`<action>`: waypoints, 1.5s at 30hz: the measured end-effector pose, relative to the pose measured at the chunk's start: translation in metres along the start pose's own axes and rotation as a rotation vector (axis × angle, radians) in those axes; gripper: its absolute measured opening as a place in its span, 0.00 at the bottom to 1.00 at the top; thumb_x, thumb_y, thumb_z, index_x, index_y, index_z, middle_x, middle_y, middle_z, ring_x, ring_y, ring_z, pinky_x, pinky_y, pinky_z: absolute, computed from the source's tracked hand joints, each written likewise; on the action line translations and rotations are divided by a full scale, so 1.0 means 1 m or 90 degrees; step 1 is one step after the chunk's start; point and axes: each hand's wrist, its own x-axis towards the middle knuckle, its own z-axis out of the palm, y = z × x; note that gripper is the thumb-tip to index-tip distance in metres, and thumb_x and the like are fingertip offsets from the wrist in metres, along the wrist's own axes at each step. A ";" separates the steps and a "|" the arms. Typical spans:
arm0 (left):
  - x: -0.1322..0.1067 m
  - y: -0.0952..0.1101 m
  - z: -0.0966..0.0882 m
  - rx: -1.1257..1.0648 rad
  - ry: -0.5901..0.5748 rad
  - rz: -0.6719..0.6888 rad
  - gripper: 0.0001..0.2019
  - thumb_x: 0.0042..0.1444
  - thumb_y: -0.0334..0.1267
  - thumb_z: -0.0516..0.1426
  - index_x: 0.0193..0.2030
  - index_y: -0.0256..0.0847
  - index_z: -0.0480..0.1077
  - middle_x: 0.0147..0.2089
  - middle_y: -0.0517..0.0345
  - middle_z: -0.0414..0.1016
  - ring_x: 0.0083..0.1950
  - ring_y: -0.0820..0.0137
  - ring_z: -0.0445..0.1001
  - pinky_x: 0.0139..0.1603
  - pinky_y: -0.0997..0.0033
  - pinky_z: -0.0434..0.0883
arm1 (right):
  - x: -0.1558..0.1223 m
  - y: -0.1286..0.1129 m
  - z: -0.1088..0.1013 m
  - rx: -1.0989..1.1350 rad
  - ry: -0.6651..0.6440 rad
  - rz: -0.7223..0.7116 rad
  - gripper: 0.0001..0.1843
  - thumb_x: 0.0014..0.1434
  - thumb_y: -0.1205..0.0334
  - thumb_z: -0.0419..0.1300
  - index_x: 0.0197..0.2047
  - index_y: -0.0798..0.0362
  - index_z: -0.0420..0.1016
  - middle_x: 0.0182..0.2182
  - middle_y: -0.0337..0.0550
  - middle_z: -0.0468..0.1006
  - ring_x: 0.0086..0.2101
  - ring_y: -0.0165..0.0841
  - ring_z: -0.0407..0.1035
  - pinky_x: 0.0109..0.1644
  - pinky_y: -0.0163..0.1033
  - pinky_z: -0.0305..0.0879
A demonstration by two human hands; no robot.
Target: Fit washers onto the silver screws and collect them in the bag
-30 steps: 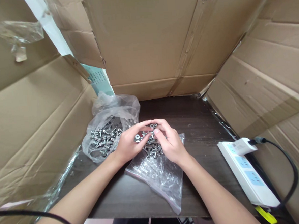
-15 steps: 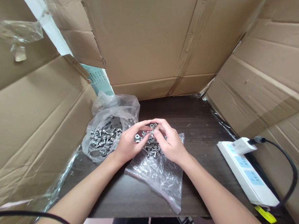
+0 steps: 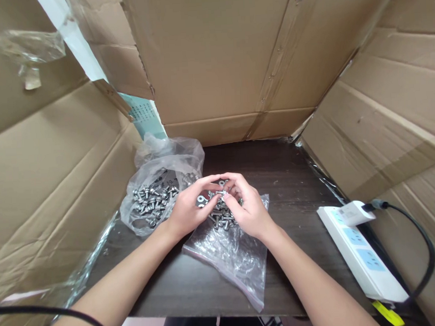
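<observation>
Fingertips of my left hand (image 3: 186, 207) and my right hand (image 3: 248, 206) meet over a clear zip bag (image 3: 238, 260). Between them is a small metal bolt (image 3: 221, 193), pinched from both sides. My fingers partly cover it, so whether a washer or nut is on it cannot be made out. Under my hands, a pile of loose bolts (image 3: 221, 219) lies on the bag. A few flat washers (image 3: 201, 199) show beside my left thumb, and others lie beyond the fingertips. To the left, several bolts with wider collars (image 3: 153, 204) sit in an open plastic bag (image 3: 130, 220).
Cardboard walls (image 3: 218, 59) enclose the dark tabletop (image 3: 269, 162) on the left, back and right. A white power strip (image 3: 359, 252) with a plugged-in adapter (image 3: 355, 213) stands at the right. A black cable (image 3: 53, 309) crosses in front of my left forearm.
Both hands stay in place around the bolt, with only slight finger movement. The whole view has shifted very slightly.
</observation>
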 end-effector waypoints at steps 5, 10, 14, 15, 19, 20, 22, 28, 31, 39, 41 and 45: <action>0.001 0.000 -0.001 0.008 -0.017 0.005 0.24 0.66 0.28 0.62 0.67 0.40 0.66 0.48 0.54 0.84 0.47 0.72 0.84 0.47 0.76 0.80 | 0.000 0.001 -0.001 0.001 -0.008 0.033 0.17 0.71 0.60 0.50 0.60 0.53 0.69 0.29 0.37 0.72 0.29 0.29 0.68 0.35 0.36 0.64; 0.002 0.002 -0.001 0.011 0.000 -0.002 0.23 0.65 0.28 0.62 0.65 0.39 0.66 0.48 0.52 0.85 0.45 0.72 0.85 0.45 0.77 0.81 | 0.000 0.000 -0.001 0.015 -0.010 0.007 0.19 0.67 0.63 0.55 0.60 0.53 0.68 0.39 0.42 0.76 0.32 0.29 0.71 0.36 0.35 0.67; 0.002 0.002 -0.001 0.010 -0.001 0.000 0.23 0.65 0.30 0.63 0.65 0.39 0.66 0.47 0.52 0.85 0.44 0.71 0.85 0.44 0.75 0.82 | 0.000 0.000 0.000 -0.009 -0.008 0.026 0.17 0.72 0.60 0.51 0.60 0.53 0.68 0.30 0.38 0.74 0.29 0.30 0.69 0.36 0.36 0.65; 0.002 0.002 -0.001 0.010 -0.004 0.002 0.23 0.65 0.30 0.63 0.65 0.39 0.66 0.47 0.52 0.85 0.44 0.71 0.85 0.45 0.75 0.82 | 0.000 0.000 0.000 -0.012 -0.005 0.036 0.17 0.73 0.59 0.50 0.60 0.53 0.69 0.28 0.37 0.72 0.29 0.30 0.69 0.36 0.36 0.64; 0.002 0.003 -0.001 0.012 -0.015 0.004 0.21 0.66 0.31 0.61 0.65 0.38 0.67 0.47 0.51 0.85 0.46 0.69 0.85 0.46 0.73 0.82 | 0.000 0.001 -0.002 0.009 -0.007 0.037 0.17 0.70 0.61 0.52 0.59 0.53 0.69 0.35 0.40 0.74 0.30 0.29 0.69 0.36 0.35 0.65; 0.002 0.003 -0.002 0.013 -0.013 0.002 0.21 0.66 0.30 0.61 0.65 0.38 0.67 0.48 0.51 0.85 0.46 0.69 0.85 0.46 0.73 0.82 | 0.000 0.001 -0.002 0.013 -0.008 0.027 0.18 0.68 0.62 0.54 0.59 0.53 0.69 0.38 0.41 0.74 0.31 0.29 0.69 0.36 0.35 0.66; 0.002 0.004 -0.002 0.015 -0.007 -0.002 0.21 0.66 0.30 0.61 0.65 0.38 0.67 0.48 0.51 0.85 0.47 0.69 0.85 0.46 0.73 0.82 | 0.000 0.001 -0.002 0.017 -0.007 0.013 0.19 0.66 0.63 0.55 0.60 0.53 0.68 0.40 0.42 0.74 0.31 0.28 0.69 0.36 0.35 0.66; 0.002 0.004 -0.001 0.027 -0.002 0.000 0.18 0.67 0.30 0.61 0.62 0.38 0.69 0.48 0.52 0.85 0.48 0.69 0.85 0.49 0.73 0.81 | 0.000 0.002 -0.001 0.021 -0.011 0.046 0.17 0.72 0.59 0.50 0.59 0.53 0.69 0.30 0.37 0.72 0.29 0.30 0.68 0.36 0.36 0.65; 0.003 0.005 -0.002 0.033 -0.001 0.000 0.17 0.66 0.29 0.61 0.61 0.38 0.69 0.48 0.51 0.84 0.47 0.69 0.85 0.47 0.74 0.81 | 0.000 0.002 0.000 0.025 -0.007 0.035 0.17 0.69 0.62 0.53 0.59 0.52 0.69 0.38 0.41 0.74 0.32 0.29 0.69 0.36 0.36 0.66; 0.003 0.002 -0.002 0.025 0.011 -0.001 0.17 0.66 0.29 0.61 0.61 0.38 0.69 0.49 0.50 0.84 0.48 0.69 0.85 0.48 0.74 0.82 | -0.001 -0.001 0.000 0.011 -0.010 0.024 0.16 0.71 0.60 0.52 0.59 0.52 0.69 0.34 0.40 0.74 0.31 0.29 0.69 0.36 0.36 0.66; 0.002 0.002 -0.001 0.019 0.006 0.000 0.17 0.67 0.29 0.61 0.61 0.38 0.69 0.49 0.49 0.84 0.49 0.68 0.85 0.50 0.72 0.82 | -0.001 -0.001 0.000 0.014 -0.004 0.017 0.16 0.70 0.61 0.54 0.59 0.52 0.69 0.39 0.42 0.75 0.32 0.29 0.70 0.36 0.36 0.67; 0.002 0.002 0.000 0.014 0.000 -0.005 0.16 0.67 0.30 0.61 0.61 0.38 0.69 0.49 0.49 0.84 0.48 0.68 0.86 0.50 0.71 0.83 | 0.000 0.001 0.000 0.009 -0.007 0.017 0.16 0.71 0.60 0.53 0.59 0.53 0.69 0.34 0.40 0.74 0.31 0.30 0.70 0.37 0.36 0.66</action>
